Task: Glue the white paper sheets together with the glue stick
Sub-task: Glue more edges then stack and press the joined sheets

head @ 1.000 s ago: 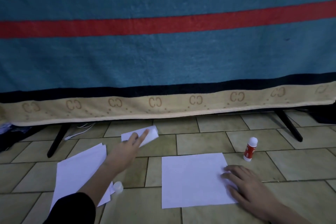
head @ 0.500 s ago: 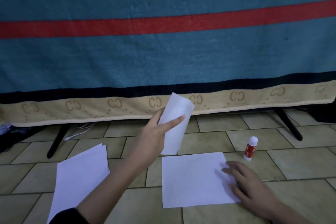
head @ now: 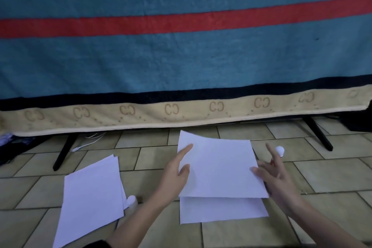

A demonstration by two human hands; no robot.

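A white sheet (head: 219, 169) hovers above a second white sheet (head: 223, 209) that lies flat on the tiled floor. My left hand (head: 177, 173) grips the upper sheet at its left edge, thumb on top. My right hand (head: 279, 179) holds the same sheet at its right edge, with some fingers spread. The glue stick (head: 279, 152), red with a white cap, stands behind my right hand and is mostly hidden by it. A stack of white sheets (head: 90, 197) lies to the left.
A small white cap (head: 131, 200) lies beside the left stack. A blue blanket (head: 181, 56) with a red stripe hangs over a frame on black legs (head: 64, 151) just behind the papers. White cables (head: 88, 143) run under it.
My left hand picked up a sheet from the far left, carried it right and unfolded it over the floor sheet. My right hand lifted off the floor sheet and took the upper sheet's right edge.
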